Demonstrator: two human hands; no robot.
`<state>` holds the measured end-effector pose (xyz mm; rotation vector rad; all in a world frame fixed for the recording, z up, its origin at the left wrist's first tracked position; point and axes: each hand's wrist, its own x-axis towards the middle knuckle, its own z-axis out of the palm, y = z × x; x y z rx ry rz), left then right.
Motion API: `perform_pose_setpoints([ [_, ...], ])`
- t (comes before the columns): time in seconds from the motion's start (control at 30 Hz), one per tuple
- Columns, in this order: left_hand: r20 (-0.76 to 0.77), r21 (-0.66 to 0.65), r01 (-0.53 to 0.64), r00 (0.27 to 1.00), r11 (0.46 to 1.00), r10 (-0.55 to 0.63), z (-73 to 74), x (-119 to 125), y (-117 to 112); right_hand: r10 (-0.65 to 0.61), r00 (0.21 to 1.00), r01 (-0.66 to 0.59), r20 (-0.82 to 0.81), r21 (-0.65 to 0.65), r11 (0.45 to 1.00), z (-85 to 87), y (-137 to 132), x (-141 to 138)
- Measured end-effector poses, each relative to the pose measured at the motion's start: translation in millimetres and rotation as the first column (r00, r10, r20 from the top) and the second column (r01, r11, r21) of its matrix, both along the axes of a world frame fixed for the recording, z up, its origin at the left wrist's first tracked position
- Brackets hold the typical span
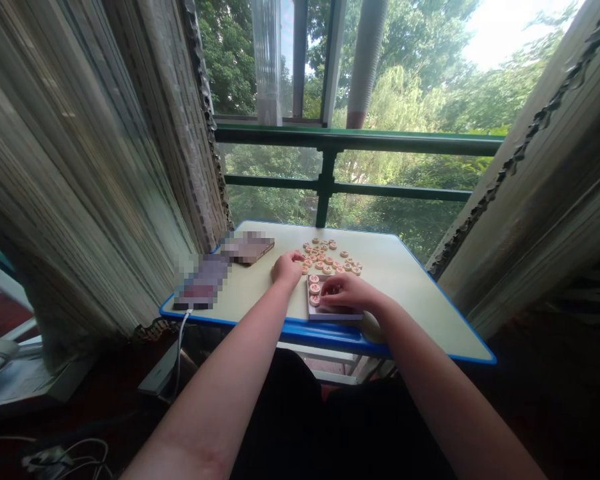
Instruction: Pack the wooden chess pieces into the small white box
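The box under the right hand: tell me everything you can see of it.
The box is shallow, rectangular and open-topped, with pale walls that look like card or plastic. It lies flat on the table, close to the blue near edge. Three round pieces with red marks lie in a column along its left side. The right hand is over it, hiding much of the rest of the inside; I cannot tell whether the hand touches the walls.
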<state>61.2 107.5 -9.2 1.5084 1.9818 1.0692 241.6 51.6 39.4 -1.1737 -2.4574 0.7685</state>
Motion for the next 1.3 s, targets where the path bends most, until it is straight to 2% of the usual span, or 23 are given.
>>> perform_pose_setpoints([
  [0.1, 0.050, 0.020, 0.001, 0.999, 1.000, -0.002, 3.9, -0.1, -4.9, -0.053, 0.996, 0.055, -0.070, 0.017, 0.998, -0.9, 2.7, 2.4],
  [0.23, 0.077, 0.042, 0.058, 0.995, 0.997, -0.062, 6.1, 0.0, -11.9, -0.152, 0.970, 0.186, -0.188, 0.182, 0.965, -5.2, 9.3, 6.1],
  [0.3, 0.086, 0.048, 0.090, 0.992, 0.995, -0.094, 6.8, -0.1, -15.0, -0.146, 0.974, 0.188, -0.174, 0.259, 0.948, -7.0, 10.4, 6.2],
  [0.37, 0.098, 0.048, 0.102, 0.990, 0.994, -0.106, 7.7, -0.5, -17.4, -0.101, 0.988, 0.131, -0.114, 0.308, 0.942, -7.5, 8.4, 4.5],
  [0.47, 0.112, 0.054, 0.092, 0.989, 0.994, -0.098, 9.3, -1.1, -19.3, -0.034, 0.999, 0.041, -0.028, 0.300, 0.953, -6.8, 1.4, -1.3],
  [0.7, 0.097, 0.044, 0.083, 0.991, 0.996, -0.087, 10.2, 0.0, -19.4, 0.052, 0.997, -0.067, 0.057, 0.314, 0.947, -7.3, -7.5, -12.9],
  [1.0, 0.081, 0.022, 0.087, 0.993, 0.996, -0.089, 8.8, -0.2, -16.9, 0.047, 0.998, -0.059, 0.042, 0.334, 0.941, -9.1, -7.4, -13.6],
  [1.3, 0.076, 0.028, 0.085, 0.993, 0.996, -0.087, 8.5, -0.6, -16.5, 0.061, 0.996, -0.075, 0.060, 0.286, 0.955, -7.4, -9.1, -13.7],
])
